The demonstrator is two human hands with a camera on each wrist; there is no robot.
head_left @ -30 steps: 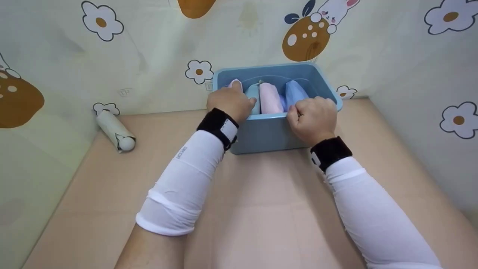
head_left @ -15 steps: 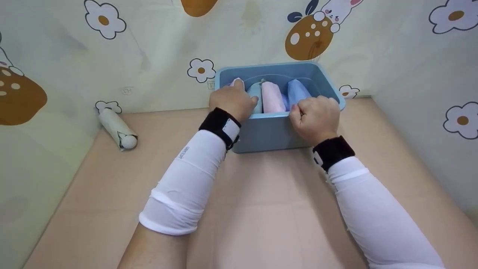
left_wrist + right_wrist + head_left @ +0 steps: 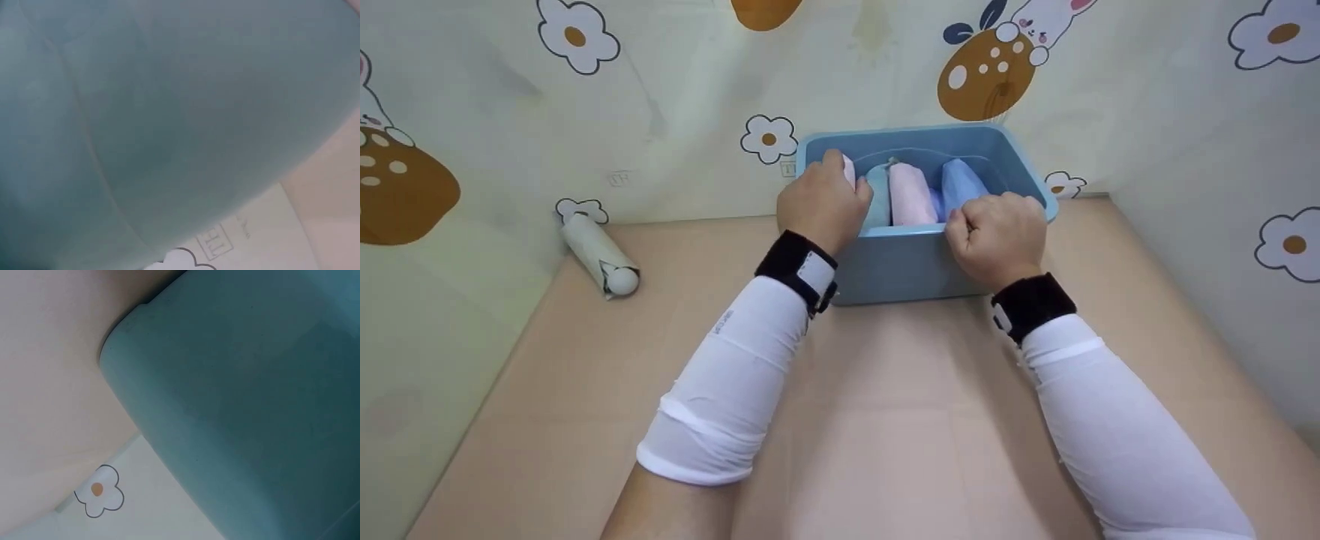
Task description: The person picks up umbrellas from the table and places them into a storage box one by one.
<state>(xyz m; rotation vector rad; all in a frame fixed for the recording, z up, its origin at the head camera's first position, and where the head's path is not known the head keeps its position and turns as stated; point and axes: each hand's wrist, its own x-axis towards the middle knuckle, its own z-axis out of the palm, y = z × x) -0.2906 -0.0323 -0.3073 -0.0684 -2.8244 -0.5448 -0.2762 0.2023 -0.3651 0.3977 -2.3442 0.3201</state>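
Observation:
A blue plastic bin (image 3: pixel 911 270) stands at the back of the table, holding several fabric-covered rolls. My right hand (image 3: pixel 997 236) is curled over the right part of its front rim. My left hand (image 3: pixel 821 202) is at the bin's front left corner, its fingers curled around a pale pink roll (image 3: pixel 850 171); the fingertips and most of that roll are hidden. To its right are a teal roll (image 3: pixel 877 196), another pink roll (image 3: pixel 912 195) and a blue roll (image 3: pixel 962 184). Both wrist views show mostly the bin's wall (image 3: pixel 185 112), with neither hand visible.
A pale green roll (image 3: pixel 596 247) with a white round end, like a folded umbrella, lies at the table's back left. A wall (image 3: pixel 682 90) printed with flowers and rabbits rises close behind the bin. Beige covering lies over the table (image 3: pixel 870 420).
My left hand has turned slightly and drawn back a little, and the pale pink roll now shows between thumb and index finger. The right hand keeps its grip on the rim.

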